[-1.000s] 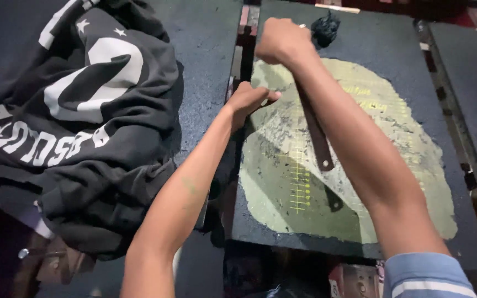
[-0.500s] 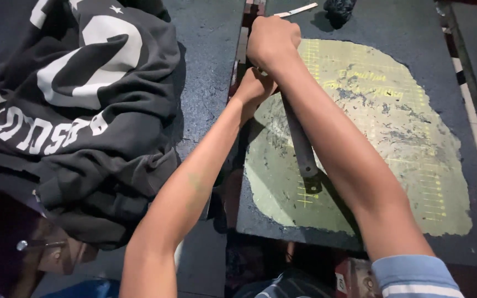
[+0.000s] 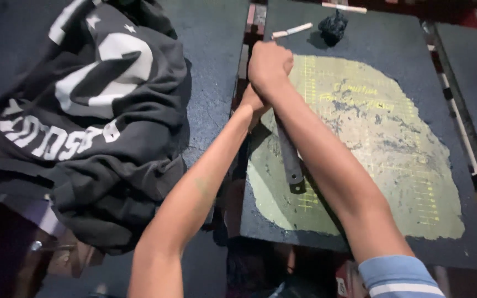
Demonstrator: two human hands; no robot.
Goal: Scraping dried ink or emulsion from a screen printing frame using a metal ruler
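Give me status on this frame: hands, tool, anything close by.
Right hand fisted on top of dark flat tool, left hand bracing beneath. Tool on yellow-coated board. Black printed garment heaped left, apart.

A dim workshop seen from above, lit weakly from overhead. Dark, rough-surfaced flat boards (image 3: 211,66) stand side by side, separated by narrow gaps with reddish metal frame parts (image 3: 252,16) showing between them. The middle board (image 3: 393,33) carries a large, pale yellow-green patch (image 3: 382,165) with a faint yellow grid and worn dark spots. A third board (image 3: 470,60) sits at the right edge, with a strip of pale tape (image 3: 467,149) beside it. Below the boards, the space falls into deep shadow with indistinct clutter (image 3: 56,254).
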